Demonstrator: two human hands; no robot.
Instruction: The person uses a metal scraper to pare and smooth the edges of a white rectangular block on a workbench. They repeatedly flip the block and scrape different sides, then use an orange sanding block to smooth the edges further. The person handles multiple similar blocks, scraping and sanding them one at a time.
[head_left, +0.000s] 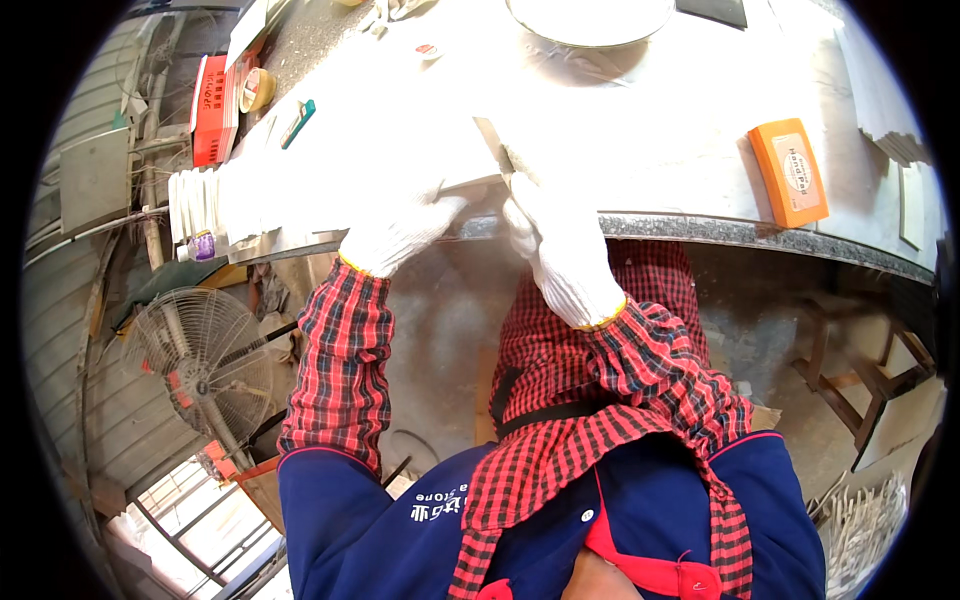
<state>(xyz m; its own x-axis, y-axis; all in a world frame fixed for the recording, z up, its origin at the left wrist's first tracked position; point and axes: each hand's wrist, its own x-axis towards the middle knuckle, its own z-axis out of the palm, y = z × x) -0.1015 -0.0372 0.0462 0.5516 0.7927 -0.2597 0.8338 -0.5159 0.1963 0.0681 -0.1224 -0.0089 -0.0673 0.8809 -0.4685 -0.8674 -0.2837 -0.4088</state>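
Navy cloth shirt (370, 520) fills the lower centre; at upper centre, a white-knit-gloved right hand (568, 250) clamps its fingers on a thin grey-brown strip (490, 140); whether the white-knit-gloved left hand (400, 228) grips, I cannot tell

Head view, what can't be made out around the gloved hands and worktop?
In the head view:
Left hand: glare washes out anything it grips.
Narrow strip in the right hand: too small and glare-washed to identify.
Round white object: cropped by the top edge.
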